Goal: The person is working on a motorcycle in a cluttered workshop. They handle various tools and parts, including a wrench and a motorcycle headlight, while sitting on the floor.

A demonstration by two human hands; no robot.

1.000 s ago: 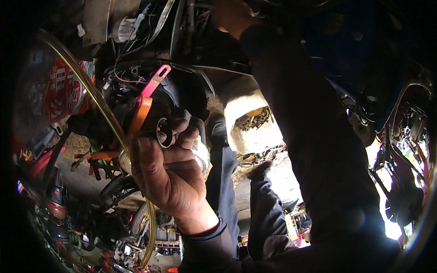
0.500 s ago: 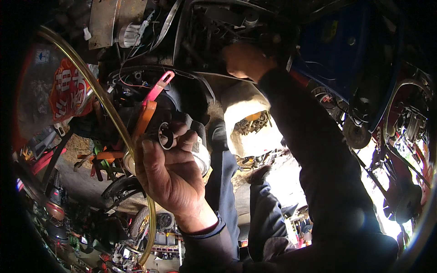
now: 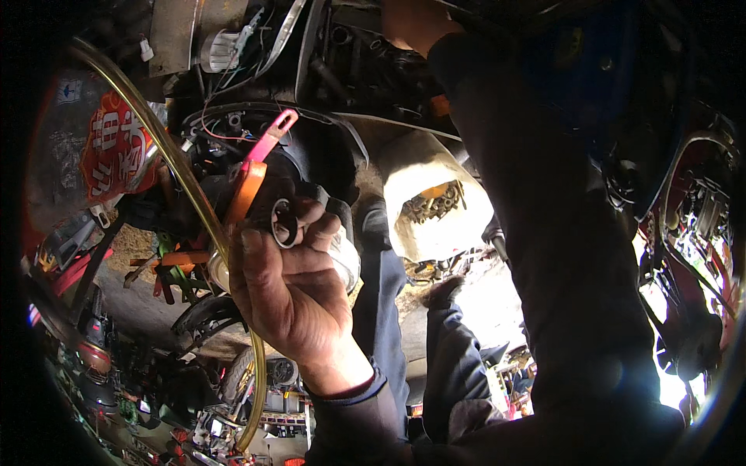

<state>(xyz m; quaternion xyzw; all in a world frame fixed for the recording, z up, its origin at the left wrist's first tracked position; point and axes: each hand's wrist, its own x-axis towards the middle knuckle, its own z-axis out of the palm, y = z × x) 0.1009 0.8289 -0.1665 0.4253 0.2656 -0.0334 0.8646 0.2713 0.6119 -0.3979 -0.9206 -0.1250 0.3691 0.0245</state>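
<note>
My left hand [image 3: 291, 291] is closed, palm up, around a small dark metal ring [image 3: 284, 223] pinched between thumb and curled fingers. A clear yellow hose [image 3: 175, 159] runs down from the upper left, passes behind this hand and comes out below it; whether the fingers also grip it is hidden. Beside the fingertips stand a pink metal bar with a slot [image 3: 272, 138] and an orange piece [image 3: 247, 190]. My right hand [image 3: 416, 22] reaches to the top edge, over a dark bin [image 3: 311, 62] of metal parts. Its fingers are cut off and in shadow.
A cut-open white plastic container [image 3: 400, 167] holding bolts stands between my left hand and right arm. At the left lies a red and grey printed bag [image 3: 58, 147]. A dark blue panel [image 3: 575, 101] rises on the right; cluttered parts cover the floor.
My right hand has moved farther away and up, from the middle of the dark bin to its far side. The left hand stays nearly still with the ring.
</note>
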